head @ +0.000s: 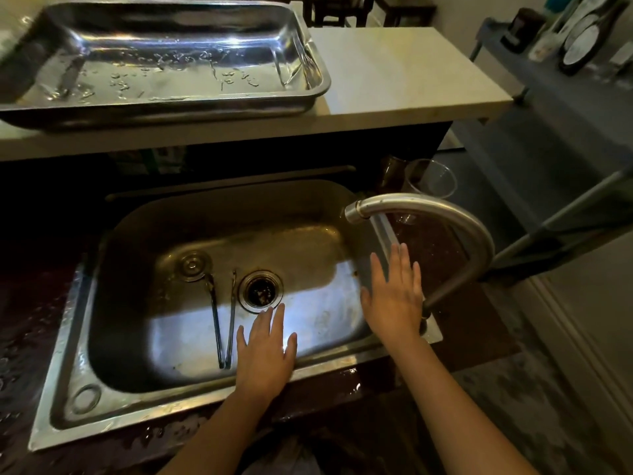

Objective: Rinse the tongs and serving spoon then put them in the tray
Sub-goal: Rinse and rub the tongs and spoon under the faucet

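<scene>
Metal tongs [224, 323] lie on the floor of the steel sink [68, 382], their tips pointing away from me, just left of the drain [261, 291]. A round metal piece [192, 266], perhaps the serving spoon's bowl, sits by the left tong tip; I cannot tell for sure. My left hand [265, 351] hovers flat over the sink's near edge, fingers spread, just right of the tongs' hinge and holding nothing. My right hand [394, 296] is also flat and spread, over the sink's right side under the faucet [428, 209]. The wet steel tray [318, 87] rests on the raised white counter behind the sink.
The curved faucet arches from the sink's right rim toward the basin; no water runs from it. A clear glass [435, 178] and a brown cup stand behind the faucet. The dark countertop around the sink is wet. A grey shelf with bottles [582, 39] stands at far right.
</scene>
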A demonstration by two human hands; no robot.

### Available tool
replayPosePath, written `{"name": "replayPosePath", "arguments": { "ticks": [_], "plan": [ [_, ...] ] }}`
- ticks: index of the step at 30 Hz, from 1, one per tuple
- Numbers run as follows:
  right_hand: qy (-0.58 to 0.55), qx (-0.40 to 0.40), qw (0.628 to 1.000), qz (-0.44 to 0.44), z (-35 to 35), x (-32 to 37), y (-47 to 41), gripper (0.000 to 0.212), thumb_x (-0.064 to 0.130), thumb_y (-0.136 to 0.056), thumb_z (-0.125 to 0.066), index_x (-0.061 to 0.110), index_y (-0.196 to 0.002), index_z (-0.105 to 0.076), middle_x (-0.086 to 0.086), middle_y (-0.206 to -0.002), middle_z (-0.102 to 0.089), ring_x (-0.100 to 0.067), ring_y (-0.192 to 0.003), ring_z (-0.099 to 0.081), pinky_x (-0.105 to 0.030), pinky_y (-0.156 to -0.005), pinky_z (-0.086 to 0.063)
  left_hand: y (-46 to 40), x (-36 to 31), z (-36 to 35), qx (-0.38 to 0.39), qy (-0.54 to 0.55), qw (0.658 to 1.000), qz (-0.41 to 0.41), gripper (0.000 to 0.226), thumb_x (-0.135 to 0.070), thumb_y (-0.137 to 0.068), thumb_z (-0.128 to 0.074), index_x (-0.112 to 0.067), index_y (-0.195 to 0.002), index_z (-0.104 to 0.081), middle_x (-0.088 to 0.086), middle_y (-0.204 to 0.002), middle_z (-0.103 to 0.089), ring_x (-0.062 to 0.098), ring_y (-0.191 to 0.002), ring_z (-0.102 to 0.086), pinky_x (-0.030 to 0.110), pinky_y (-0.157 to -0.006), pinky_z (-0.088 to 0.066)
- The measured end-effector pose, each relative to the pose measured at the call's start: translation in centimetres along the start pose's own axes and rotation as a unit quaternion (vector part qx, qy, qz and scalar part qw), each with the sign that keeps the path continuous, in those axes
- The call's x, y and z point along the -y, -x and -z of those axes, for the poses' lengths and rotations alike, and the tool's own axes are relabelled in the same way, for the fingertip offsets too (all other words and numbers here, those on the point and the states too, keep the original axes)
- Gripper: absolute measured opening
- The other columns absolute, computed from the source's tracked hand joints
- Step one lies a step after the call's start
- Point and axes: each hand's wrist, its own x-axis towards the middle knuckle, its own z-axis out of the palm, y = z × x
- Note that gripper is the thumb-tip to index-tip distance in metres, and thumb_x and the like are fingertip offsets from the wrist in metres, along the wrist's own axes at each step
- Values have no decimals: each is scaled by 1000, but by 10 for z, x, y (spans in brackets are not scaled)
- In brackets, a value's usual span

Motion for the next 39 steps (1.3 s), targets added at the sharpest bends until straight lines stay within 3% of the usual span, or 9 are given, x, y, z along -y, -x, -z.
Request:
{"name": "replayPosePath", "arguments": {
  "ticks": [11, 17, 20, 23, 25, 28, 30, 33, 39],
  "plan": [
    [33, 59, 997, -26, -1, -4, -20, 50, 39, -91, -45, 16, -134, -38, -14, -149, -31, -35, -140, -16, -48, -117, -10, 0, 0, 0, 4, 1, 1000, 5, 57, -41, -95, -30, -27, -146, -11, -1, -155, -24, 14, -144, -15, 45, -118, -6],
    [-4, 7, 1000, -15, -2, 0, -12, 42, 35, -90, -46, 17, -128, -48, -14, -139, -43, -30, -136, -28, -49, -116, -9, -2, 2, -1, 6, 6, 1000, 11, 56, -42, -95, -29, -26, -146, -14, -2, -155, -25, 13, -143, -17, 44, -117, -6],
    [-30, -2, 999, 35, -8, 22, 0, 31, 32, -88, -48, 19, -113, -58, -8, -122, -55, -26, -119, -45, -43, -105, -30, -5, 6, -1, 7, 87, 996, 29, 53, -39, -95, -36, -23, -144, -25, -1, -151, -35, 16, -138, -31, 39, -115, -21],
    [-183, 130, 973, 57, -19, 60, 6, 20, 28, -88, -50, 15, -94, -64, -8, -102, -66, -25, -93, -59, -31, -78, -45, -15, 25, 8, -15, 182, 978, 105, 37, -32, -92, -45, -22, -127, -49, 1, -130, -58, 15, -110, -57, 30, -90, -46],
    [-252, 216, 943, 33, -28, 89, 0, 17, 26, -86, -53, 14, -86, -65, -8, -96, -69, -26, -88, -62, -30, -71, -47, -26, 48, 17, -37, 171, 974, 142, 15, -27, -89, -49, -24, -100, -60, 2, -104, -68, 14, -81, -62, 24, -66, -45],
    [-323, 261, 910, -7, -43, 133, -15, 9, 21, -81, -56, 18, -75, -63, -9, -92, -71, -27, -90, -64, -31, -73, -50, -44, 88, 32, -76, 202, 952, 217, 16, -21, -85, -54, -26, -70, -54, 3, -79, -67, 24, -72, -64, 27, -58, -43],
    [-330, 270, 904, -1, -58, 161, -24, 7, 21, -80, -58, 19, -83, -64, -9, -95, -71, -28, -91, -64, -32, -74, -50, -53, 111, 34, -80, 188, 949, 240, 18, -22, -84, -56, -28, -68, -52, 0, -80, -65, 23, -76, -64, 26, -60, -40],
    [-258, 257, 928, 78, -89, 195, -38, 24, 24, -85, -57, 19, -108, -60, -9, -114, -63, -28, -103, -60, -33, -79, -49, -66, 137, 25, -45, 137, 962, 234, 5, -26, -82, -59, -25, -87, -58, 2, -99, -65, 21, -85, -62, 29, -70, -44],
    [-163, 276, 936, 146, -140, 222, -50, 38, 22, -89, -51, 24, -127, -50, -12, -129, -47, -32, -107, -57, -36, -82, -49, -89, 157, 1, 34, 53, 981, 186, 29, -26, -85, -53, -23, -114, -55, 5, -118, -60, 26, -105, -60, 35, -83, -47]
  ]
}}
